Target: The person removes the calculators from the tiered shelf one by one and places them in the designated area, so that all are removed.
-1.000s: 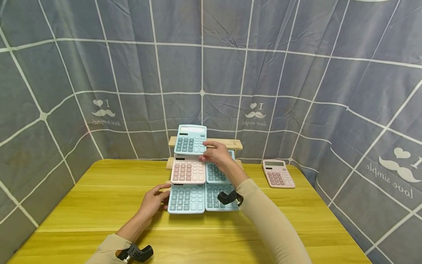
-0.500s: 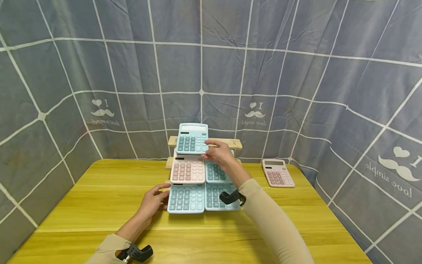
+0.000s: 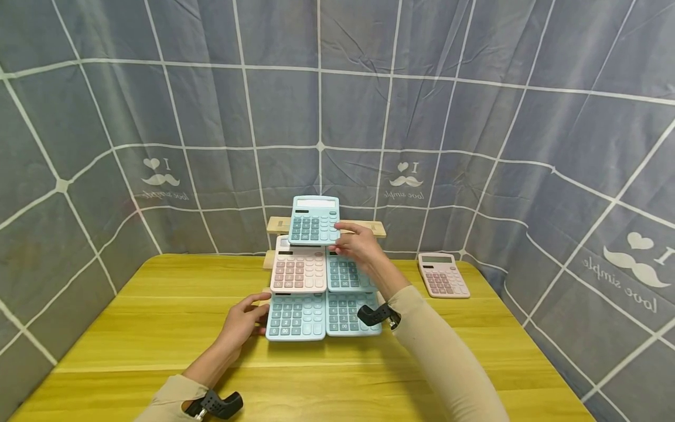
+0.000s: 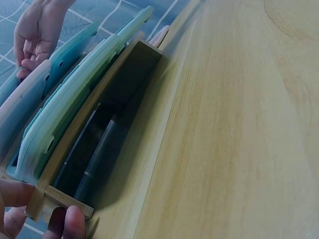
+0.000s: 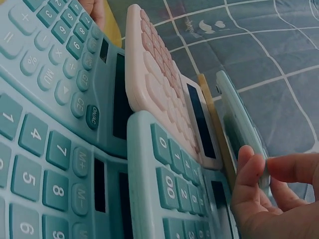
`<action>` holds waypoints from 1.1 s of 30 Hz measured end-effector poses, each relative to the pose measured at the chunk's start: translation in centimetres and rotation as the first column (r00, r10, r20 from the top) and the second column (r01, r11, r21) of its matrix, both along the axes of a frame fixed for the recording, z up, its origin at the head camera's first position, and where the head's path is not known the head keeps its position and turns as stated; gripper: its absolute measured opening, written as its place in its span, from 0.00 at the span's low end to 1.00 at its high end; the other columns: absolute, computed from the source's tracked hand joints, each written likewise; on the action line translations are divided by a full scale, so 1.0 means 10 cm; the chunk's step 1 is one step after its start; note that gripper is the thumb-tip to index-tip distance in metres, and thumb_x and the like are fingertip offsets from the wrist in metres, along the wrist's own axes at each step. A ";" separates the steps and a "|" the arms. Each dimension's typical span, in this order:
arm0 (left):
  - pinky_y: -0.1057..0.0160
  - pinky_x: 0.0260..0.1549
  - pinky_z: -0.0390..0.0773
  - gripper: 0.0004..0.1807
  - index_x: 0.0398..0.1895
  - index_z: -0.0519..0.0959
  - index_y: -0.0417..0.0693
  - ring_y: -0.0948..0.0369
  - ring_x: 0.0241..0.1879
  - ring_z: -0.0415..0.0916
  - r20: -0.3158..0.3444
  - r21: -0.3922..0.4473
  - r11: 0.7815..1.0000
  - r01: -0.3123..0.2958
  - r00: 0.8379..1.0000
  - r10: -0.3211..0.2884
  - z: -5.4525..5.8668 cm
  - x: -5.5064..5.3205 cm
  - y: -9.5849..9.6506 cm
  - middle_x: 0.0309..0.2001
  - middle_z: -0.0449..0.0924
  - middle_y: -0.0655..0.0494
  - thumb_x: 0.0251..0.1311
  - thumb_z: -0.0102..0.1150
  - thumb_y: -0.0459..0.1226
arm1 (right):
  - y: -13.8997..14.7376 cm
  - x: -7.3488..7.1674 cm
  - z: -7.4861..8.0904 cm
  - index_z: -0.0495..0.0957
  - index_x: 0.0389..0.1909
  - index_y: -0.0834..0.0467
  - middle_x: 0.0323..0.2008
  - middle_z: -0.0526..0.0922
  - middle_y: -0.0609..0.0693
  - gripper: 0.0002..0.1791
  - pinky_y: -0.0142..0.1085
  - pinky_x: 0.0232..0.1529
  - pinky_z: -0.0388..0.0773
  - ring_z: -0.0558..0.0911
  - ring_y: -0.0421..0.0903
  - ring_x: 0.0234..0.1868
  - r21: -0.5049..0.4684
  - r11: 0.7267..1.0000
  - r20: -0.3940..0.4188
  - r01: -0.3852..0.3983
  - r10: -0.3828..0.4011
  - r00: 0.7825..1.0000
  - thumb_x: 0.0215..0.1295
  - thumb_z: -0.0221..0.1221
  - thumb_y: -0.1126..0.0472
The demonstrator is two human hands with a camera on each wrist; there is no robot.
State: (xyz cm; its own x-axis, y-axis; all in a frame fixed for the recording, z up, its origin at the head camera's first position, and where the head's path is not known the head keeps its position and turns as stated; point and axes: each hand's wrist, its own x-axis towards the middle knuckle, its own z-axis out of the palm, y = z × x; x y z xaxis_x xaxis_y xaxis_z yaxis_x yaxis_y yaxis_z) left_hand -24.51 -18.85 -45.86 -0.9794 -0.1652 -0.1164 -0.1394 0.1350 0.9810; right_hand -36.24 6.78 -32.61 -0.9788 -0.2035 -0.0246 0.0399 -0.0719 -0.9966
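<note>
My right hand (image 3: 358, 243) pinches the lower right edge of a light blue calculator (image 3: 314, 221), keys toward me, in front of the top bar of a stepped wooden rack (image 3: 377, 228). In the right wrist view that calculator (image 5: 241, 117) is seen edge-on, with thumb and fingers on its rim. Below it, a pink calculator (image 3: 299, 269) stands beside a blue one (image 3: 344, 274) on the middle tier. Two more blue calculators, left (image 3: 297, 319) and right (image 3: 343, 319), lean on the front tier. My left hand (image 3: 242, 319) holds the rack's left end; the left wrist view shows fingers around its wooden frame (image 4: 65, 196).
A pink calculator (image 3: 444, 275) lies on the yellow wood-grain table (image 3: 132, 334), right of the rack. A grey curtain (image 3: 221, 117) with white grid lines hangs behind the table and along both sides.
The blue calculator in my right hand has moved to the right and slightly up along the rack's top, exposing more of the pink one's upper part. My left hand stays at the rack's end.
</note>
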 end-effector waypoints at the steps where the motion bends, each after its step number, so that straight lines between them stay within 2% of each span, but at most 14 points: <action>1: 0.64 0.30 0.82 0.20 0.65 0.75 0.43 0.58 0.35 0.78 -0.001 -0.001 1.000 0.000 1.000 0.000 0.00 0.00 0.00 0.45 0.79 0.45 0.72 0.53 0.36 | 0.01 0.00 0.01 0.75 0.64 0.62 0.35 0.79 0.57 0.28 0.28 0.30 0.80 0.86 0.46 0.31 -0.006 1.000 0.000 0.000 0.000 1.000 0.62 0.55 0.78; 6: 0.64 0.29 0.82 0.20 0.65 0.75 0.43 0.58 0.35 0.77 -0.002 -0.003 1.000 0.003 1.000 -0.003 0.01 -0.01 0.01 0.44 0.79 0.45 0.72 0.53 0.36 | 0.09 0.02 0.04 0.73 0.65 0.63 0.29 0.78 0.55 0.28 0.28 0.29 0.79 0.85 0.45 0.29 -0.026 1.000 -0.013 -0.010 0.009 1.000 0.63 0.54 0.78; 10: 0.64 0.30 0.82 0.21 0.65 0.74 0.43 0.58 0.35 0.77 -0.002 -0.007 1.000 0.008 1.000 -0.008 0.01 0.00 0.02 0.44 0.79 0.45 0.72 0.53 0.36 | 0.14 0.03 0.07 0.73 0.65 0.63 0.29 0.78 0.54 0.28 0.28 0.29 0.79 0.85 0.45 0.29 -0.018 1.000 -0.015 0.004 -0.004 1.000 0.63 0.55 0.78; 16: 0.64 0.30 0.82 0.20 0.65 0.74 0.43 0.58 0.35 0.77 0.004 -0.012 1.000 0.000 1.000 0.000 0.02 0.02 0.01 0.44 0.79 0.45 0.72 0.52 0.35 | 0.22 0.04 0.10 0.74 0.65 0.62 0.32 0.79 0.55 0.29 0.27 0.29 0.80 0.86 0.44 0.29 -0.003 1.000 -0.020 0.018 -0.018 1.000 0.62 0.55 0.78; 23: 0.63 0.30 0.82 0.21 0.66 0.73 0.43 0.58 0.36 0.77 -0.001 -0.017 1.000 0.014 1.000 -0.014 0.03 0.02 0.02 0.44 0.79 0.45 0.72 0.53 0.37 | 0.36 0.06 0.14 0.74 0.65 0.60 0.43 0.81 0.58 0.29 0.28 0.31 0.82 0.86 0.47 0.34 0.004 0.999 -0.005 0.046 -0.046 0.999 0.63 0.55 0.78; 29: 0.63 0.30 0.82 0.21 0.66 0.74 0.43 0.58 0.36 0.77 0.001 -0.017 1.000 0.009 1.000 -0.009 0.03 0.01 0.01 0.44 0.79 0.45 0.72 0.53 0.36 | 0.46 0.05 0.17 0.73 0.66 0.62 0.35 0.80 0.57 0.29 0.29 0.34 0.83 0.86 0.46 0.30 -0.003 0.999 0.002 0.052 -0.052 0.999 0.63 0.55 0.78; 33: 0.63 0.30 0.82 0.21 0.66 0.73 0.43 0.59 0.36 0.78 0.000 -0.015 1.000 0.017 1.000 -0.017 0.02 0.01 0.01 0.45 0.79 0.45 0.72 0.53 0.37 | 0.54 0.05 0.18 0.73 0.66 0.61 0.35 0.79 0.55 0.28 0.29 0.33 0.83 0.86 0.46 0.31 -0.010 0.998 0.006 0.064 -0.064 0.998 0.65 0.55 0.77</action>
